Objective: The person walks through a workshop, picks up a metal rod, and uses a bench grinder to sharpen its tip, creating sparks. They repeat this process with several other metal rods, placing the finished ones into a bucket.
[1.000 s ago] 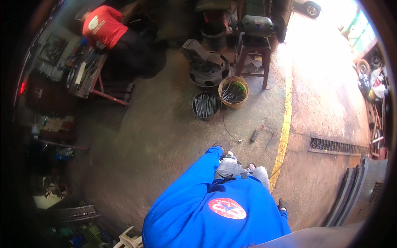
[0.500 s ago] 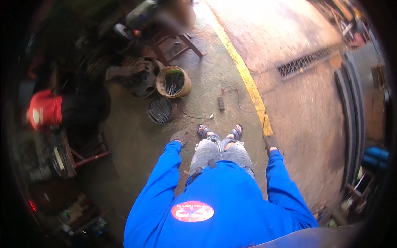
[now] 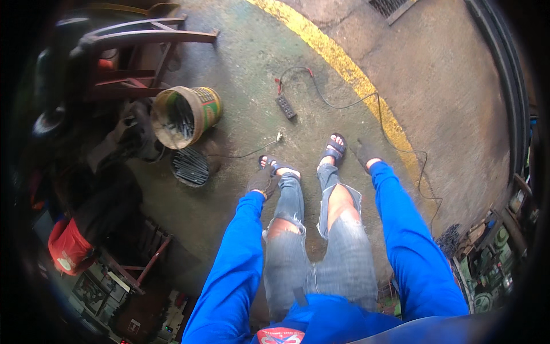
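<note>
A: How are the hands listed?
B: Left hand (image 3: 263, 181): dark-gloved, held beside the left sandal (image 3: 281, 167), fingers loosely extended, nothing seen gripped. Right hand (image 3: 365, 153): dark-gloved, held out near the right sandal (image 3: 333, 152); its opening and any hold cannot be told.
A: What is laid nearby?
B: One pale plug (image 3: 279, 137), laid on the floor (image 3: 240, 97) ahead; one black power strip (image 3: 285, 108), laid beyond it; one bucket (image 3: 207, 109), set at the left.
</note>
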Available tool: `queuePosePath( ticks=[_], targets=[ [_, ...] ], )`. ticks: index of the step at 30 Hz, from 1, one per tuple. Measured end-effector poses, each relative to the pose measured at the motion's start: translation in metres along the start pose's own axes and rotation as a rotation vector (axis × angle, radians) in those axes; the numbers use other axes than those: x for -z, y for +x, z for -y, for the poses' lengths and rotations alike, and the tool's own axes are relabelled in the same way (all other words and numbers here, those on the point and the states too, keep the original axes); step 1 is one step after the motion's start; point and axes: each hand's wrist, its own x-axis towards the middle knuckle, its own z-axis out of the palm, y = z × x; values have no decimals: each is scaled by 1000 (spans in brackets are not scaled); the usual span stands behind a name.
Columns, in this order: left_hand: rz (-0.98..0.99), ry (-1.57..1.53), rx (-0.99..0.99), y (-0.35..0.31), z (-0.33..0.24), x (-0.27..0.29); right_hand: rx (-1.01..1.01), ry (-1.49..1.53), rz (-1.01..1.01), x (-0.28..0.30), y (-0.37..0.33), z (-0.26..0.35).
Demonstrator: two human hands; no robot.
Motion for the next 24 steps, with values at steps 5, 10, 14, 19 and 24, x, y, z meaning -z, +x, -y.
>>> queuePosePath(
  ticks=[5,10,14,19,24],
  targets=[
    [-134,119,-87,126,24,-35,53,-188,17,25,75,48],
    [-197,195,27,199,43,-48,339,-571,-499,-8,162,42],
    [-137,11,92,225,30,-68,196,-638,-170,-17,196,38],
    [-46,-651,-178,227,0,-127,515,-313,-83,-104,171,5],
    [334,-1799,-95,179,-103,-64,534,253,-103,-95,22,81]
  ],
)
